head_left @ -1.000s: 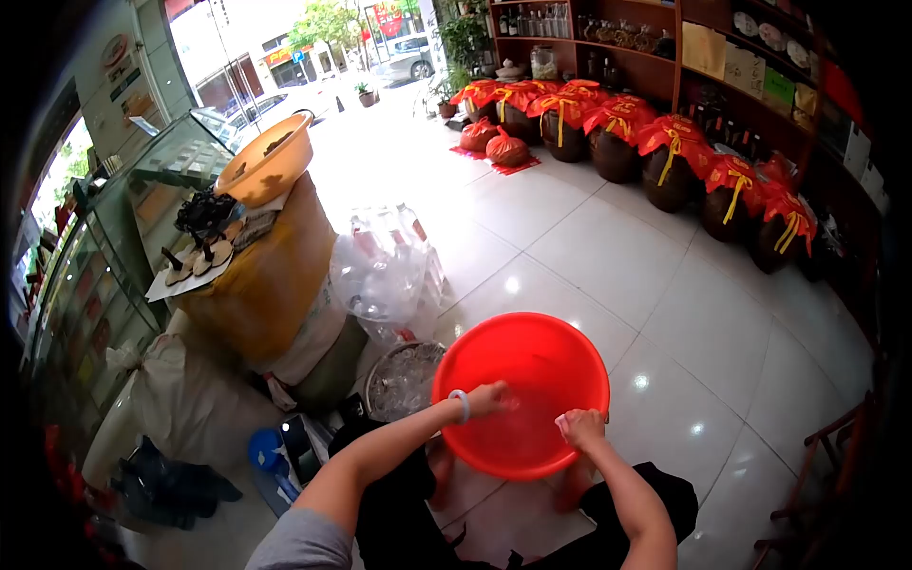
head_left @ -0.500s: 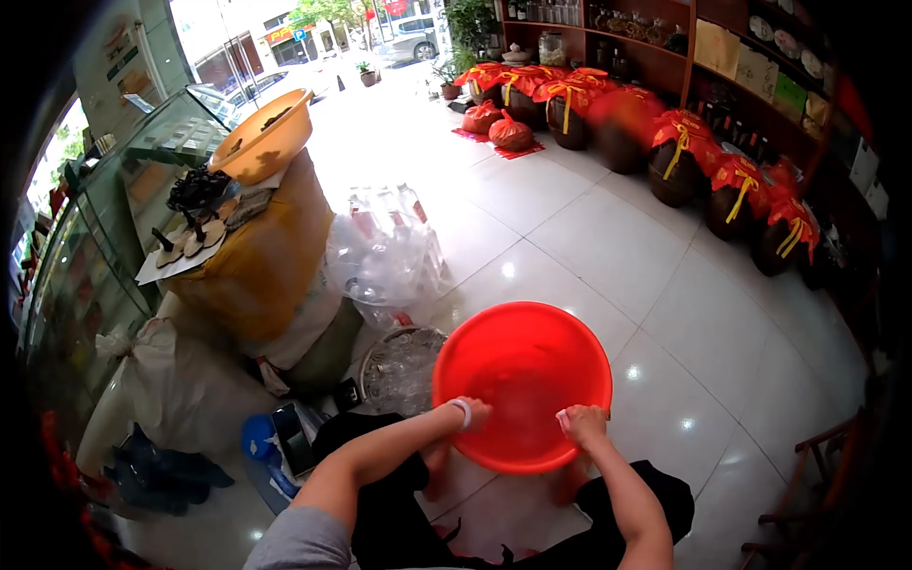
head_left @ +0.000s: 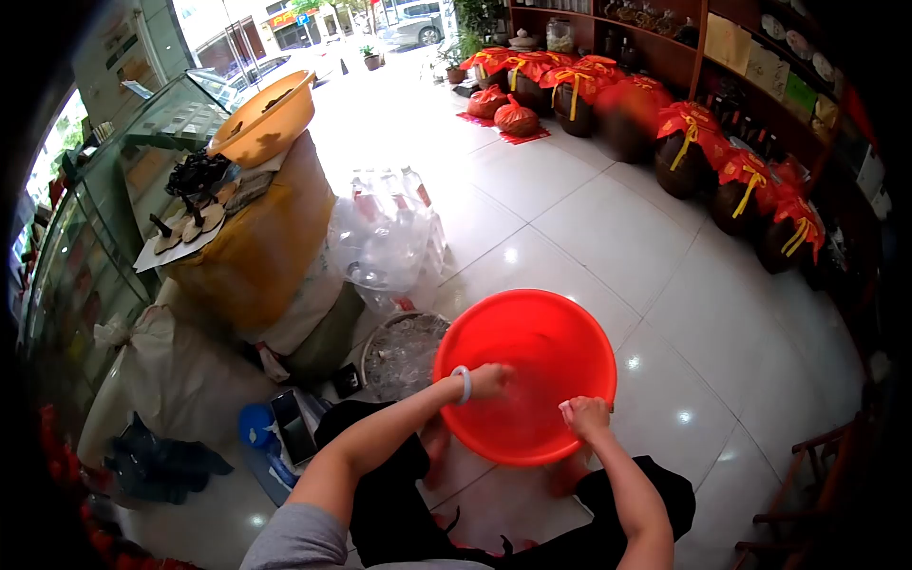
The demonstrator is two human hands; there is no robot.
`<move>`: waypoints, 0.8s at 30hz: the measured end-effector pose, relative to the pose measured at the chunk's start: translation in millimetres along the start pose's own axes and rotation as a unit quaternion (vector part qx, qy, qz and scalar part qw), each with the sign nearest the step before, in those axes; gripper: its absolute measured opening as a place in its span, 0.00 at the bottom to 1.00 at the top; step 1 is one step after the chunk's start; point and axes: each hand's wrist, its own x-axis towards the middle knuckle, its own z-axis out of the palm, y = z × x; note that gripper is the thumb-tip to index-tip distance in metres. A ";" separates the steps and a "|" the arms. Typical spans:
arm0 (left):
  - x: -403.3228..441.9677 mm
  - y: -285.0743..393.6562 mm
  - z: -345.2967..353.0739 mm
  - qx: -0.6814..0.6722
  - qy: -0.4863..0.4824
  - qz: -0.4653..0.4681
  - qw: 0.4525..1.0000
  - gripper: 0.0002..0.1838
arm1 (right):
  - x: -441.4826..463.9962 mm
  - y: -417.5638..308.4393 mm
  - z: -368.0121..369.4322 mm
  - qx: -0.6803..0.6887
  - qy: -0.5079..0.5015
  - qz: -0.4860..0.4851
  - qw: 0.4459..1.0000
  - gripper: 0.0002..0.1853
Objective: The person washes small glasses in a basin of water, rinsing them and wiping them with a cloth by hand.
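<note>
While curled, right grip (head_left: 587, 416): something pale (head_left: 567, 407)

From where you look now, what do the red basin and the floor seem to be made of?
The red basin is probably plastic, smooth and slightly glossy, judging by its even colour and rounded rim. The floor looks like polished tile, with thin joint lines and bright reflections; ceramic or stone, I cannot tell.

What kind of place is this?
Probably a small shop, perhaps selling liquor: big dark jars with red covers stand in a row beside stocked wooden shelves, and a glass display case lines the other side.
</note>
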 end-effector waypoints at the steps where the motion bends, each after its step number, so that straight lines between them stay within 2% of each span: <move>1: -1.3 4.1 -6.8 -0.001 0.001 -0.008 1.000 0.19 | 1.6 -1.3 -0.1 0.005 -0.004 -0.005 1.000 0.19; 2: -2.9 8.4 -10.5 -0.164 -0.019 -0.045 0.985 0.19 | 0.9 -2.5 -2.0 0.000 -0.015 0.004 1.000 0.19; 3: -1.2 12.1 -10.3 -0.322 -0.038 -0.076 0.943 0.19 | 0.0 -2.5 -3.9 -0.009 -0.025 0.014 1.000 0.19; 4: 16.4 -32.3 26.2 0.115 -0.046 -0.048 0.991 0.18 | 0.5 -3.3 -5.3 -0.009 -0.030 0.016 0.999 0.19; 5: 14.3 -60.9 47.9 0.322 -0.144 -0.012 0.936 0.18 | 2.2 -3.9 -4.5 -0.014 -0.026 0.019 0.999 0.19; 7: 13.1 -80.3 64.7 0.374 -0.251 0.004 0.893 0.18 | -0.6 -0.7 -2.2 -0.023 0.001 0.008 1.000 0.19; 8: 13.4 -60.8 64.6 0.367 -0.256 0.010 0.894 0.18 | -0.4 -2.4 -7.5 -0.014 -0.012 0.006 1.000 0.18; 9: 8.1 -28.3 42.1 0.239 -0.170 -0.030 0.956 0.17 | -4.4 0.1 -4.7 -0.009 -0.015 0.010 1.000 0.18; 10: 4.3 -6.8 18.5 0.108 -0.076 -0.076 0.988 0.17 | -2.8 3.2 0.5 -0.026 -0.012 0.002 1.000 0.15; 11: 2.6 2.7 3.7 0.112 -0.078 -0.086 0.987 0.17 | -0.2 3.4 6.1 -0.041 -0.009 -0.009 0.999 0.12; 12: 2.5 10.5 -7.8 -0.101 -0.069 -0.097 0.988 0.17 | 0.9 0.9 3.8 -0.031 -0.035 0.012 0.999 0.12; 13: 1.2 14.0 -10.9 -0.313 -0.052 -0.099 0.943 0.17 | 0.9 -0.8 5.3 -0.026 -0.038 0.006 0.999 0.12; 14: 3.4 1.0 -0.9 -0.315 -0.049 -0.102 0.942 0.17 | 0.0 -0.5 5.2 -0.023 -0.037 0.010 0.999 0.14; 15: 10.9 -24.2 17.9 -0.101 -0.089 -0.090 0.987 0.18 | 0.3 1.0 3.5 -0.023 -0.033 0.016 0.999 0.16; 16: 17.4 -43.4 36.7 0.121 -0.123 -0.071 0.983 0.18 | 0.3 4.0 6.8 -0.020 -0.016 0.003 1.000 0.16; 17: 7.1 -58.0 55.9 0.384 -0.151 -0.030 0.911 0.18 | 1.4 2.3 3.2 -0.023 -0.008 0.006 1.000 0.16; 19: 8.8 -65.9 56.8 0.262 -0.212 -0.045 0.940 0.17 | 0.3 -2.1 -6.9 -0.033 -0.022 0.002 0.999 0.16; 20: 7.3 -48.1 53.3 0.258 -0.214 -0.045 0.941 0.17 | -0.4 2.1 1.8 -0.034 -0.017 0.013 0.999 0.16; 22: 4.0 5.2 14.5 0.116 -0.078 -0.074 0.987 0.18 | 0.3 -0.4 -1.5 -0.027 -0.021 0.012 0.999 0.16; 23: 3.4 13.2 2.2 0.118 -0.080 -0.081 0.986 0.18 | 0.4 -1.2 -1.2 -0.026 -0.026 0.011 0.999 0.16; 24: 3.2 19.5 -6.4 -0.071 -0.063 -0.078 0.992 0.18 | 0.7 0.2 1.7 -0.015 -0.026 0.007 1.000 0.16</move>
